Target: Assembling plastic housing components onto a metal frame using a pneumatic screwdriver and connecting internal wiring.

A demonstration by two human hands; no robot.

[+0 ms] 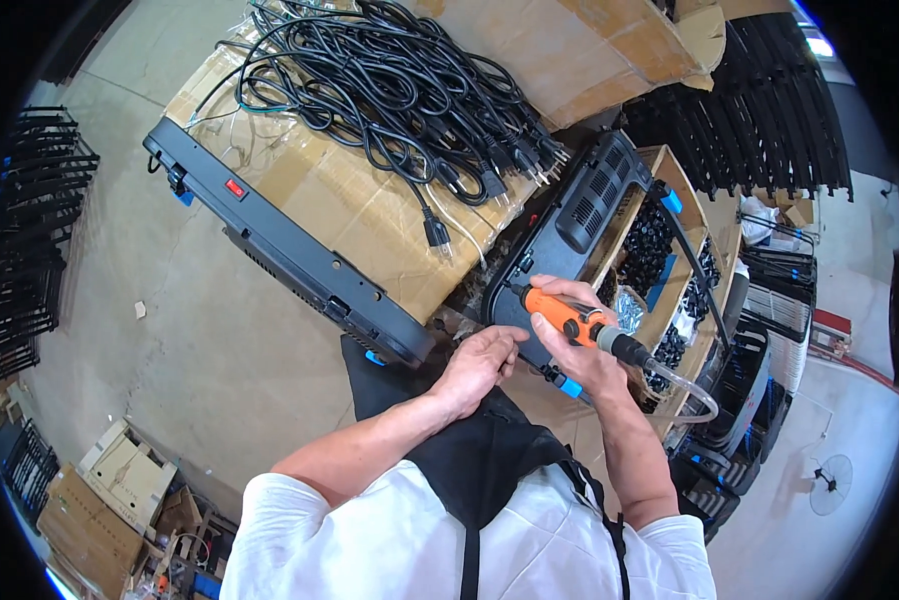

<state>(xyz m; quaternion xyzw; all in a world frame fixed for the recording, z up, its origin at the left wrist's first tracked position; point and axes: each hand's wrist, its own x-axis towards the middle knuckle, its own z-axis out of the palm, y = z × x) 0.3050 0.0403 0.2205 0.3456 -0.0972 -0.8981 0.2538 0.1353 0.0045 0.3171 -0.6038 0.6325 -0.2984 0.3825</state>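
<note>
My right hand (pixel 581 358) grips an orange air screwdriver (pixel 557 312) with a clear hose (pixel 697 385) curving from its back end. The tool's tip points at a black plastic housing (pixel 509 318) with blue corner parts and a vented raised motor cover (pixel 594 195). My left hand (pixel 477 370) is beside the housing's near left edge, its fingers curled together; whatever they hold, if anything, is hidden. Left of that hand, a second long black housing (pixel 289 240) with a red switch leans along a cardboard box.
Black power cords (pixel 389 95) lie heaped on the cardboard box (pixel 319 205). At the right, a wooden compartment tray (pixel 659 325) holds black parts and silver screws (pixel 628 311). Black frames (pixel 754 115) stand stacked beyond it. More racks (pixel 39 220) line the left side. A fan (pixel 829 484) is at far right.
</note>
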